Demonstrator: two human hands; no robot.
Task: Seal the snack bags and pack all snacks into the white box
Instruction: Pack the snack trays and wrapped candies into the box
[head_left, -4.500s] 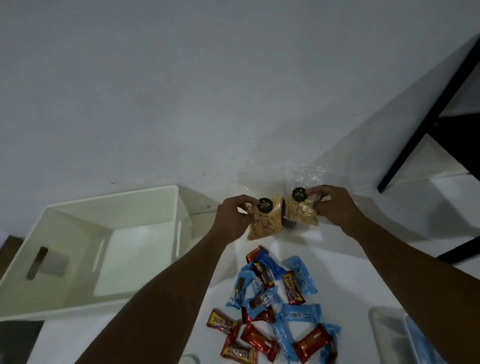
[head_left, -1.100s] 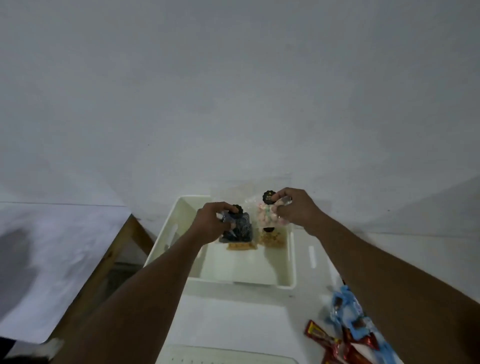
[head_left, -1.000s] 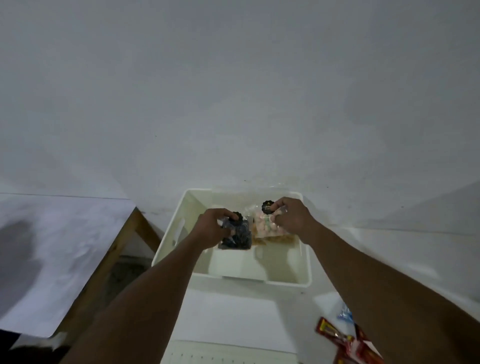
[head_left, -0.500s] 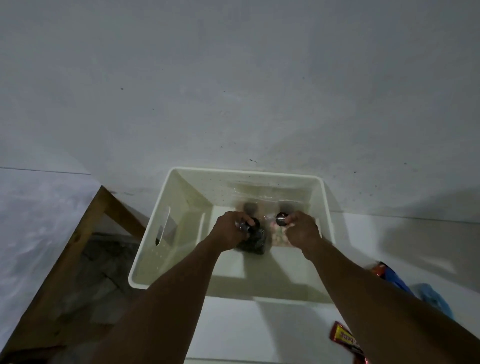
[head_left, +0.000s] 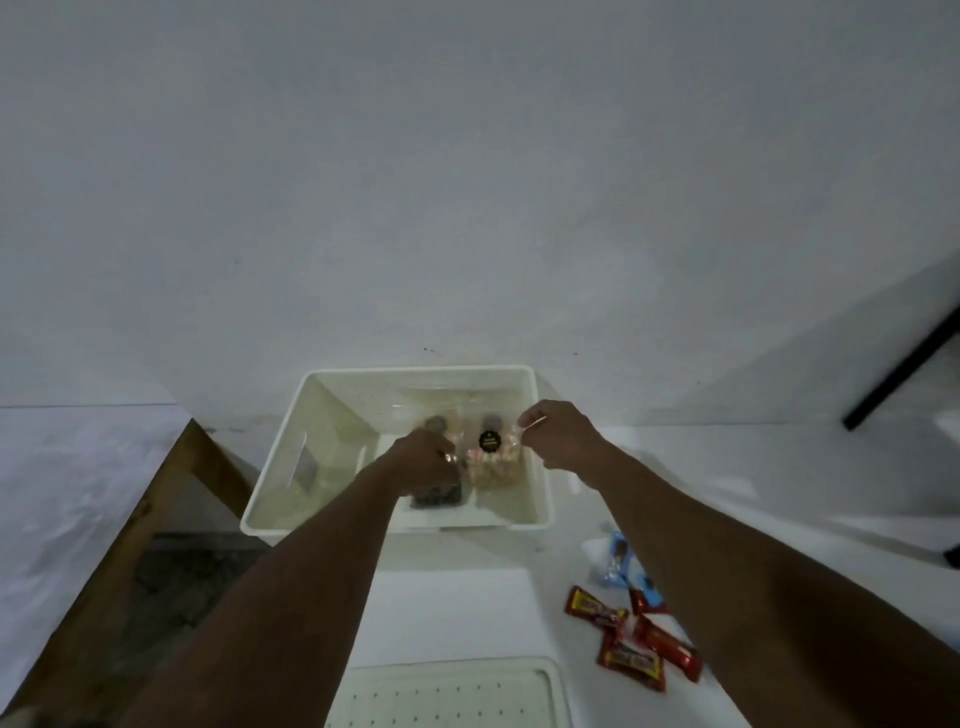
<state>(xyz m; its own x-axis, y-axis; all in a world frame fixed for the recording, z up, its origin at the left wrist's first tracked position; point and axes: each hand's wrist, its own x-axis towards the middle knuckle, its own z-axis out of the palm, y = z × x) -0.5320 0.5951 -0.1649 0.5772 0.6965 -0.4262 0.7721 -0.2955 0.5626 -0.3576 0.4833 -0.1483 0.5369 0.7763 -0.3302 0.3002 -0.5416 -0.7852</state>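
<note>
Evidently seating bags inside the white box (head_left: 415, 370): left grip (head_left: 423, 460) clamps the dark bag (head_left: 436, 498); whether the right grip (head_left: 558, 436) pinches the pink bag (head_left: 491, 460), I cannot tell.

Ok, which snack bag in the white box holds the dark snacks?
The dark bag under the left hand; the pink bag right of it holds pale pieces and shows a round black sticker.

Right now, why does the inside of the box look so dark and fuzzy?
Head view: dim light; the left hand and arm shade the white box floor, so the dark snack bag smears into shadow; only the black sticker nearby looks crisper.
</note>
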